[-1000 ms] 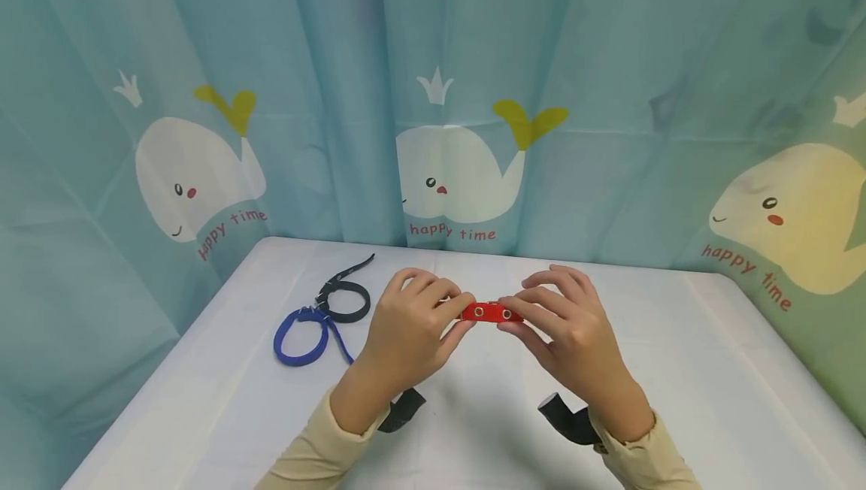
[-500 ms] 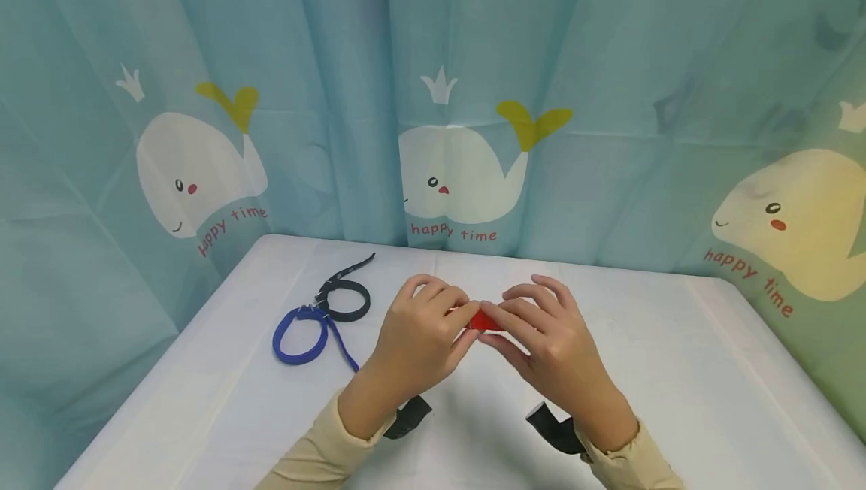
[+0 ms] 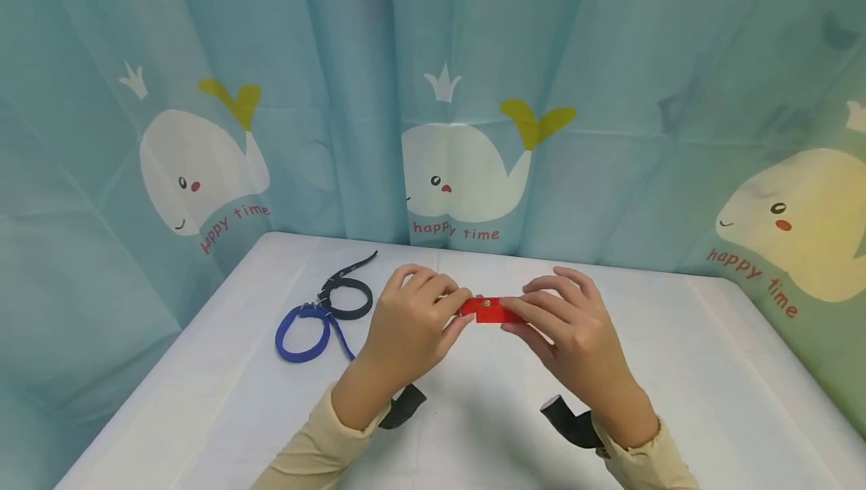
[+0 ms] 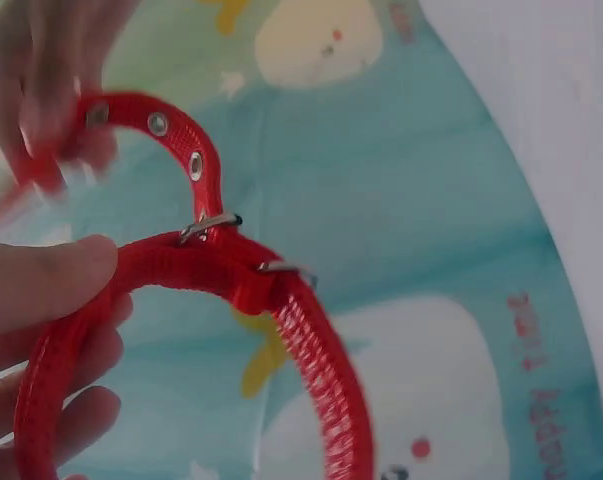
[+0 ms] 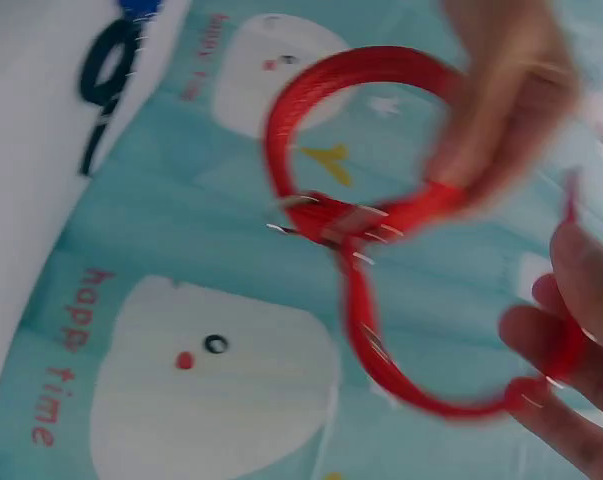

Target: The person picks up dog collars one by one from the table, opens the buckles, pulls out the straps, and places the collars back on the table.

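Note:
Between my two hands, above the table, is a red collar (image 3: 494, 314) with metal eyelets and a buckle. My left hand (image 3: 414, 321) pinches its closed loop between thumb and fingers, beside the buckle (image 4: 211, 228). The strap runs through that buckle, and my right hand (image 3: 570, 331) pinches its free end. In the left wrist view the loop (image 4: 331, 390) hangs toward the camera and the strap's eyelets show. Motion blurs both hands in the right wrist view, where the strap curves from the buckle to the right fingers (image 5: 571, 345).
A black collar (image 3: 348, 299) and a blue collar (image 3: 302, 336) lie on the white table (image 3: 223, 400), left of my hands. A whale-print curtain (image 3: 338, 99) hangs behind the table's back edge. Black curved mounts (image 3: 568, 422) show at both wrists.
My hands came close together over the red collar half a second ago, then drew apart again. The strap between them is now turned differently. The black and blue collars stay put.

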Available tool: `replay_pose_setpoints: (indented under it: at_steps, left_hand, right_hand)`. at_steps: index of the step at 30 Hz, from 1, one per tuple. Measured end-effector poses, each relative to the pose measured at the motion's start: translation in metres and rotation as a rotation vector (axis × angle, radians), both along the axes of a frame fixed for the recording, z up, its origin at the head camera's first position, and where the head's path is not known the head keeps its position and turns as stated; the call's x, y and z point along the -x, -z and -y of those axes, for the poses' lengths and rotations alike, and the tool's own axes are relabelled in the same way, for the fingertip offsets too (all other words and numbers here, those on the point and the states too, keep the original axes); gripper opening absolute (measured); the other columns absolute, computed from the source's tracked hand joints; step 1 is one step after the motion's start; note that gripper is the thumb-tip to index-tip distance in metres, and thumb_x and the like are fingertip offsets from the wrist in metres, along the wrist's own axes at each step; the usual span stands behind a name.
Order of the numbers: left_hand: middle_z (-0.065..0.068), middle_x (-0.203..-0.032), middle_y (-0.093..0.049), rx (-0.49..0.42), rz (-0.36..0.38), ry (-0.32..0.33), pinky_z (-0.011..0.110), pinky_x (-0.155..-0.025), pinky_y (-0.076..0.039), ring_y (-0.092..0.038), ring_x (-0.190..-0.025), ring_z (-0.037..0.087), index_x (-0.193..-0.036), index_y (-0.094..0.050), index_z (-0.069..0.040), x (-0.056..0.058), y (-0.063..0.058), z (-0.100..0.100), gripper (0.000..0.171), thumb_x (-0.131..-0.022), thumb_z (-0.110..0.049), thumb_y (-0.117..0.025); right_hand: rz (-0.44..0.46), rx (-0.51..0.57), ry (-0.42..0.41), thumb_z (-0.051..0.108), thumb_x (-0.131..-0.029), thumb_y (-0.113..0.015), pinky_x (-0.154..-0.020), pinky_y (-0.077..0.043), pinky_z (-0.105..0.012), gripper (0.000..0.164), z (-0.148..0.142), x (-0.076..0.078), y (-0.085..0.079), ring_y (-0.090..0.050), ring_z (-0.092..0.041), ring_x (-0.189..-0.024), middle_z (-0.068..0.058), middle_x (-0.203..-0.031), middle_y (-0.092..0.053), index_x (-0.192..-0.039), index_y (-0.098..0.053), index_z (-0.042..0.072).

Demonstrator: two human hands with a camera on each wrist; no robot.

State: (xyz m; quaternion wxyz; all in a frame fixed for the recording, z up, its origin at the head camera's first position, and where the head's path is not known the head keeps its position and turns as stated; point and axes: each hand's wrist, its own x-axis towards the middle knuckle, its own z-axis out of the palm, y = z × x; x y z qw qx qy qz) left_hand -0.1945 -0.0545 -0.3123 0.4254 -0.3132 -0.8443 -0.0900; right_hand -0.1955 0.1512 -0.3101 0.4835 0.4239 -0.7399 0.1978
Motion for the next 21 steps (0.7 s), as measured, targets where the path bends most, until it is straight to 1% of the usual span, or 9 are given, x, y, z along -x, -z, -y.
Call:
replay_pose_setpoints:
  at_steps: [2, 4, 6, 8, 12, 15, 17, 19, 21]
  left_hand:
    - [-0.003, -0.080, -0.069, -0.039, 0.026, -0.006, 0.036, -0.084, -0.051, -0.063, -0.079, 0.012, -0.090, -0.075, -0.017, 0.002, -0.001, 0.003, 0.024, -0.070, -0.028, -0.082]
    - [-0.003, -0.080, -0.069, -0.067, 0.043, 0.018, 0.036, -0.085, -0.051, -0.063, -0.079, 0.013, -0.091, -0.075, -0.017, 0.003, -0.002, 0.005, 0.026, -0.069, -0.028, -0.083]
    - [-0.003, -0.080, -0.069, -0.086, 0.043, 0.071, 0.036, -0.085, -0.051, -0.063, -0.079, 0.012, -0.091, -0.075, -0.017, 0.004, -0.003, 0.006, 0.026, -0.069, -0.029, -0.084]
    - [-0.004, -0.080, -0.069, -0.101, 0.036, 0.141, 0.035, -0.085, -0.051, -0.063, -0.079, 0.012, -0.091, -0.075, -0.016, 0.004, -0.003, 0.006, 0.026, -0.069, -0.028, -0.084]
    - [-0.002, -0.081, -0.069, -0.171, 0.020, 0.309, 0.033, -0.084, -0.050, -0.061, -0.080, 0.013, -0.089, -0.075, -0.013, 0.005, -0.004, 0.007, 0.027, -0.067, -0.024, -0.085]
    - [-0.001, -0.081, -0.070, -0.237, 0.041, 0.454, 0.032, -0.084, -0.050, -0.060, -0.083, 0.014, -0.089, -0.075, -0.012, 0.006, -0.003, 0.008, 0.025, -0.067, -0.021, -0.085]
    - [0.000, -0.082, -0.070, -0.271, 0.062, 0.540, 0.032, -0.083, -0.049, -0.059, -0.084, 0.014, -0.089, -0.075, -0.011, 0.007, -0.003, 0.009, 0.024, -0.068, -0.019, -0.084]
    - [-0.001, -0.083, -0.070, -0.288, 0.080, 0.605, 0.031, -0.084, -0.048, -0.058, -0.086, 0.013, -0.089, -0.075, -0.011, 0.007, -0.003, 0.008, 0.023, -0.069, -0.018, -0.083]
    - [-0.001, -0.083, -0.070, -0.286, 0.094, 0.642, 0.031, -0.084, -0.047, -0.058, -0.087, 0.013, -0.088, -0.075, -0.011, 0.007, -0.003, 0.009, 0.023, -0.068, -0.016, -0.084]
  right_hand:
    - [0.033, 0.007, -0.045, 0.038, -0.094, -0.053, -0.096, -0.042, -0.039, 0.038, -0.003, -0.004, -0.004, -0.060, -0.021, -0.077, -0.004, -0.071, -0.068, -0.087, -0.074, 0.006]
    - [0.060, -0.010, -0.109, 0.039, -0.093, -0.055, -0.101, -0.039, -0.033, 0.037, -0.003, -0.009, -0.006, -0.061, -0.020, -0.079, -0.002, -0.075, -0.070, -0.088, -0.074, 0.008]
    - [0.066, -0.048, -0.177, 0.037, -0.091, -0.058, -0.104, -0.037, -0.032, 0.033, 0.000, -0.016, -0.008, -0.062, -0.019, -0.082, -0.001, -0.078, -0.071, -0.091, -0.074, 0.009]
    - [0.067, -0.073, -0.212, 0.036, -0.091, -0.059, -0.105, -0.036, -0.033, 0.031, 0.003, -0.021, -0.009, -0.063, -0.021, -0.086, -0.001, -0.082, -0.072, -0.095, -0.074, 0.009]
    - [0.083, -0.069, -0.193, 0.038, -0.092, -0.057, -0.108, -0.034, -0.031, 0.036, -0.001, -0.020, -0.013, -0.062, -0.024, -0.093, -0.006, -0.093, -0.071, -0.103, -0.071, 0.007]
    - [0.126, -0.061, -0.148, 0.040, -0.093, -0.054, -0.108, -0.033, -0.027, 0.041, -0.007, -0.010, -0.012, -0.061, -0.024, -0.097, -0.008, -0.099, -0.070, -0.108, -0.069, 0.005]
    - [0.142, -0.055, -0.144, 0.039, -0.093, -0.054, -0.107, -0.033, -0.026, 0.039, -0.010, -0.002, -0.009, -0.060, -0.024, -0.098, -0.008, -0.100, -0.070, -0.107, -0.069, 0.005]
    - [0.141, -0.055, -0.146, 0.037, -0.094, -0.053, -0.107, -0.033, -0.026, 0.036, -0.012, 0.005, -0.005, -0.061, -0.024, -0.098, -0.008, -0.100, -0.070, -0.103, -0.071, 0.006]
    - [0.114, -0.050, -0.158, 0.032, -0.095, -0.053, -0.108, -0.033, -0.028, 0.032, -0.013, 0.009, -0.003, -0.061, -0.025, -0.097, -0.008, -0.099, -0.070, -0.098, -0.072, 0.007]
